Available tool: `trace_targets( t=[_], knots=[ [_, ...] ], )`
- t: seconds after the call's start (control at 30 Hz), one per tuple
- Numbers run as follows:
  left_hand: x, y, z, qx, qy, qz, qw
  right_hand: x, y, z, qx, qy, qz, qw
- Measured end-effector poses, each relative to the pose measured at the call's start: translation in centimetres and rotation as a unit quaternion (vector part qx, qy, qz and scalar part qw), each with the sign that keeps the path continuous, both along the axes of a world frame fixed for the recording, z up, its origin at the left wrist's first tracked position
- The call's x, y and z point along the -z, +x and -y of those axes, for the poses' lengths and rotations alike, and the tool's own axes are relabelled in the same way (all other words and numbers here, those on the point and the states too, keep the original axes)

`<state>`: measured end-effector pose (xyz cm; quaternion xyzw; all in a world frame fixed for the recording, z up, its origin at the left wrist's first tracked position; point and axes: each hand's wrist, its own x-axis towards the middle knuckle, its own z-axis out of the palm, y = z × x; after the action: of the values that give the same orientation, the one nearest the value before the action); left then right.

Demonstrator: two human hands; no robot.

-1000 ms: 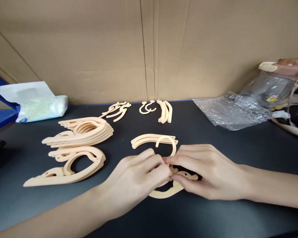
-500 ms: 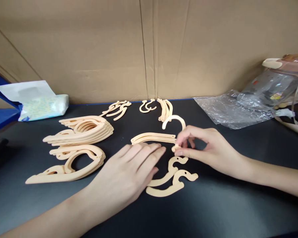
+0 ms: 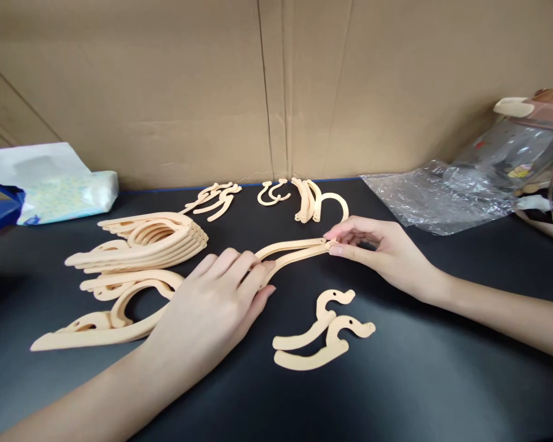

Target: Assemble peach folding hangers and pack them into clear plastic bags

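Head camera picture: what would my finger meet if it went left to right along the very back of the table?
Tissue pack → bunch of curvy pieces → two small hooks → bunch of curved strips → crinkly plastic bag → see-through bottle.

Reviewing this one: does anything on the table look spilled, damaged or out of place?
Nothing visible looks spilled or damaged. The one untidy thing is the crumpled clear plastic at the back right, lying loose near the bottle, unlike the stacked pale pieces. The hook in the right hand looks whole where it shows.
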<state>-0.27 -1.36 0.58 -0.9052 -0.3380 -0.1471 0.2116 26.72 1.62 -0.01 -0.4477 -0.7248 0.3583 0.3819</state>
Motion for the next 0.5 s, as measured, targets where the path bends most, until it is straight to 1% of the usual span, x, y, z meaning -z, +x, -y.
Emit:
trace_targets(
  t=[0.2, 0.27, 0.33, 0.4, 0.5],
  knots=[
    [0.2, 0.17, 0.55, 0.008, -0.025, 0.027, 0.999, 0.14, 0.12, -0.12, 0.005, 0.011, 0.003, 1.0],
    [0.31, 0.11, 0.61, -0.002, -0.065, 0.069, 0.996, 0.06, 0.09, -0.11, 0.01, 0.017, 0.002, 1.0],
    [0.41, 0.04, 0.68, -0.015, -0.122, 0.128, 0.984, -0.03, 0.04, -0.08, 0.009, 0.018, 0.003, 1.0],
    [0.47, -0.01, 0.74, -0.02, -0.161, 0.172, 0.972, -0.11, -0.03, -0.03, 0.0, 0.013, 0.002, 1.0],
    [0.47, 0.01, 0.8, -0.014, -0.158, 0.18, 0.971, -0.2, -0.11, 0.08, -0.016, 0.001, 0.001, 1.0]
  ],
)
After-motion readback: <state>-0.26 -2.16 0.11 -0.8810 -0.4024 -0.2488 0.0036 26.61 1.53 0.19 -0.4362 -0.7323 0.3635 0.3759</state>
